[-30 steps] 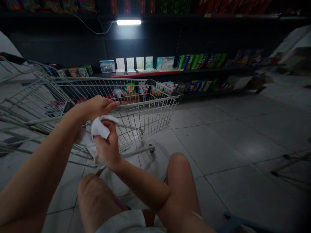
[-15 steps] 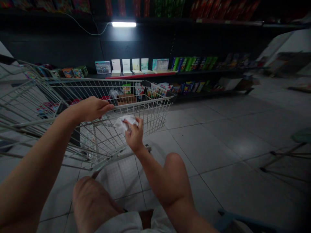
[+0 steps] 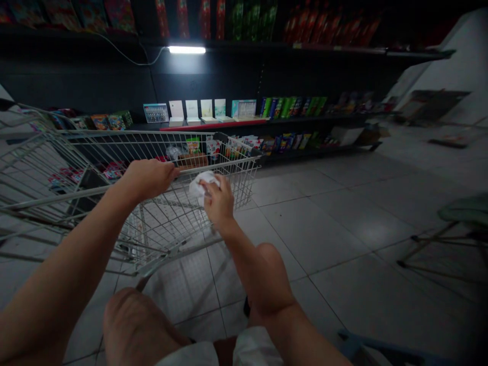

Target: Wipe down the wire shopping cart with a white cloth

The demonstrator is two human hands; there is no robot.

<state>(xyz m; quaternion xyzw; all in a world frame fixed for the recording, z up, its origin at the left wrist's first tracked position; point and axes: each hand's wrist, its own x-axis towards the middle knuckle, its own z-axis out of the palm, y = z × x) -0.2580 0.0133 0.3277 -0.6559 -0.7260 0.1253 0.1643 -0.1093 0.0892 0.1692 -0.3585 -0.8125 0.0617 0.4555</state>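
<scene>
A wire shopping cart (image 3: 179, 222) stands side-on before my knees. My left hand (image 3: 150, 178) is closed over the top rail of its near side. To the right of it and a little lower, my right hand (image 3: 221, 201) pinches a crumpled white wipe (image 3: 198, 189); whether it is paper or fabric I cannot tell. The wipe lies against the cart's side wires, just under the top rail. Part of the wipe is hidden behind my right fingers.
Behind the cart runs a dark shelf unit (image 3: 213, 76) with bottles, boxes and snack packs, lit by a tube lamp (image 3: 186, 50). A folding stool (image 3: 463, 213) stands at the right. A blue-edged object (image 3: 354, 341) sits low at the right, on the tiled floor (image 3: 305, 229).
My right hand has moved up and to the right along the cart's side with the wipe. My left hand stays on the rail, its fingers curled more closely. The view has shifted slightly.
</scene>
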